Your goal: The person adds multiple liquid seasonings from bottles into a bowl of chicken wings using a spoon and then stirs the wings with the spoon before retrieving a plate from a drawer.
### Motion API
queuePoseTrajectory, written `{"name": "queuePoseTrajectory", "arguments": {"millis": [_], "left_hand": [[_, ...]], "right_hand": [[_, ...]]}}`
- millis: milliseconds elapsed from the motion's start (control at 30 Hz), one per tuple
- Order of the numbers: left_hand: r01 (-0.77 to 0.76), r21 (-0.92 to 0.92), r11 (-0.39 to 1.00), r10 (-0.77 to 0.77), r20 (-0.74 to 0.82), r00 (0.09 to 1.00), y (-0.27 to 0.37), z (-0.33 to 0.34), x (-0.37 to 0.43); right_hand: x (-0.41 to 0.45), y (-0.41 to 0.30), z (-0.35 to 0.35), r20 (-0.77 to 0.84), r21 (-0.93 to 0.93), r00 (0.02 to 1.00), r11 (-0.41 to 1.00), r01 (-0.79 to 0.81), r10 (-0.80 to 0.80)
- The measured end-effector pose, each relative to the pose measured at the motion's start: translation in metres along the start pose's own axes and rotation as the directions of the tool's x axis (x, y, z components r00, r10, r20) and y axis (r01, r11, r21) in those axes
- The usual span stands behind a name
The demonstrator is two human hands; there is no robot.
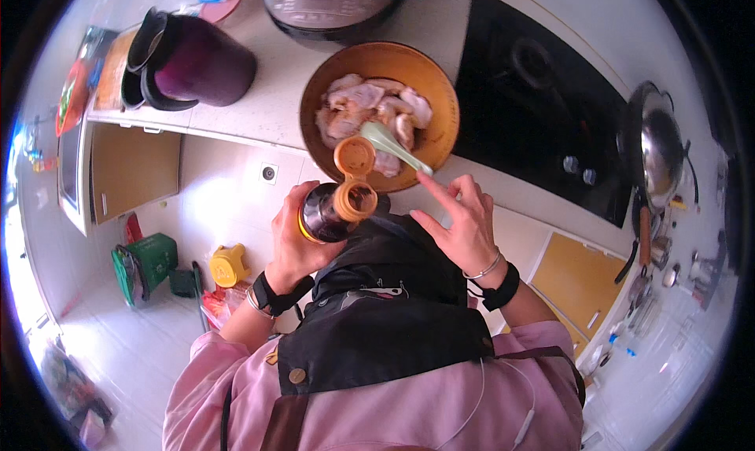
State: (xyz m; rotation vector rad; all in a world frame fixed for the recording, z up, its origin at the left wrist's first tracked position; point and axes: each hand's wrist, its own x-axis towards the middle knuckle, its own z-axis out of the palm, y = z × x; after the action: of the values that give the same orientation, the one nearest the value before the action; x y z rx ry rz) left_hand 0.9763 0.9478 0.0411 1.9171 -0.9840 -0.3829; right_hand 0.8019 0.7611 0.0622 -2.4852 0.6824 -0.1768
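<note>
My left hand [304, 238] holds a dark sauce bottle [325, 212] with its orange flip cap [355, 156] open, over the near edge of an orange-brown bowl [439, 118]. Raw meat pieces [354, 100], which look like chicken, lie in the bowl. A pale green spoon [392, 144] rests among them, its handle pointing to the near right rim. My right hand [463, 218] is just off that rim, fingers apart, its index fingertip at the end of the spoon handle. Whether the fingertip touches the handle cannot be told.
A black cooktop [542, 109] lies right of the bowl, with a wok [660, 150] beyond it. Behind the bowl stands a multicooker [336, 8]. A dark purple pitcher [206, 59] is on the counter [271, 97] at left. A yellow stool [229, 265] and a green bin [147, 268] stand on the floor.
</note>
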Motion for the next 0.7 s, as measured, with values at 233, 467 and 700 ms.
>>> {"name": "queuePoseTrajectory", "arguments": {"millis": [233,467,700], "left_hand": [[-0.183,-0.207,0.961,0.231,0.238,0.943,0.059,0.074,-0.030],[-0.311,-0.357,0.881,0.444,0.396,0.804,0.141,0.202,-0.098],[-0.231,-0.526,0.818,0.547,0.588,0.596,0.242,0.318,-0.147]], "right_hand": [[-0.068,-0.002,-0.071,-0.220,0.671,0.974,0.716,0.192,-0.056],[-0.235,0.046,-0.116,-0.677,0.359,0.727,0.913,0.192,0.114],[-0.372,0.101,-0.165,-0.851,0.011,0.516,0.987,-0.160,0.093]]}}
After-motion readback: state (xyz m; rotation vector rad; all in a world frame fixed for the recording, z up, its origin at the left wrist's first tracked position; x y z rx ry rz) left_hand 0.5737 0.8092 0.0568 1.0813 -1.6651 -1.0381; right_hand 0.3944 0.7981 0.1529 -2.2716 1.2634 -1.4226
